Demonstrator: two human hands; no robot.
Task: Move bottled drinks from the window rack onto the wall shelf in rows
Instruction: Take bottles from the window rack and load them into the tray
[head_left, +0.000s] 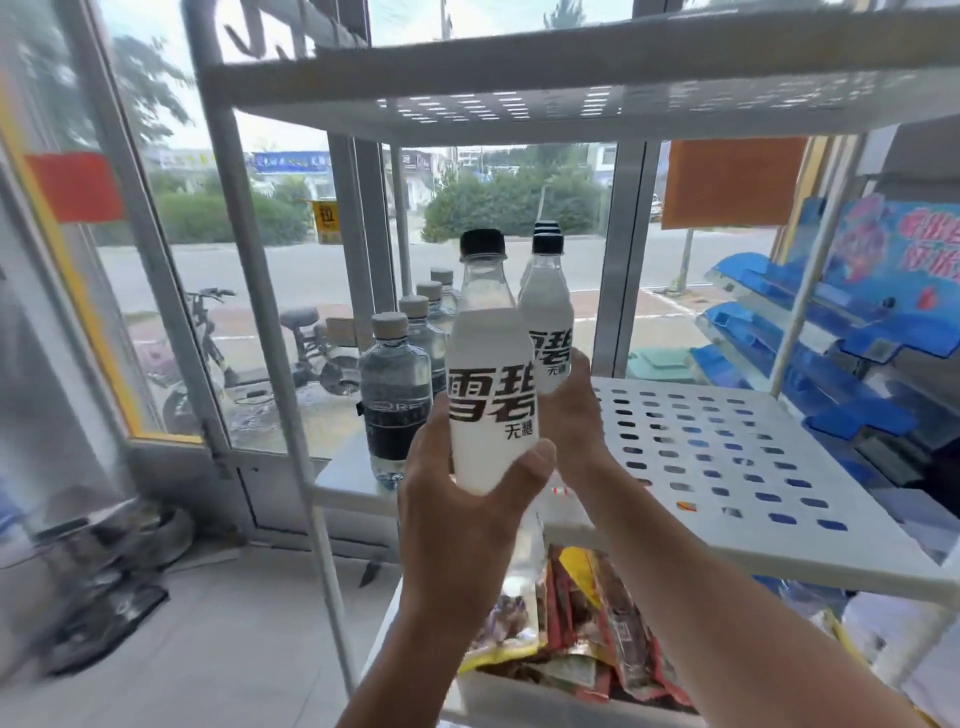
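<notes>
Teamwork now: our left hand wraps round the lower body of a white-labelled, black-capped bottle, held upright in front of the perforated white shelf. Our right hand grips a matching second bottle further back over that shelf, its base hidden. Just left stands a row of clear water bottles. Snack packets lie below.
</notes>
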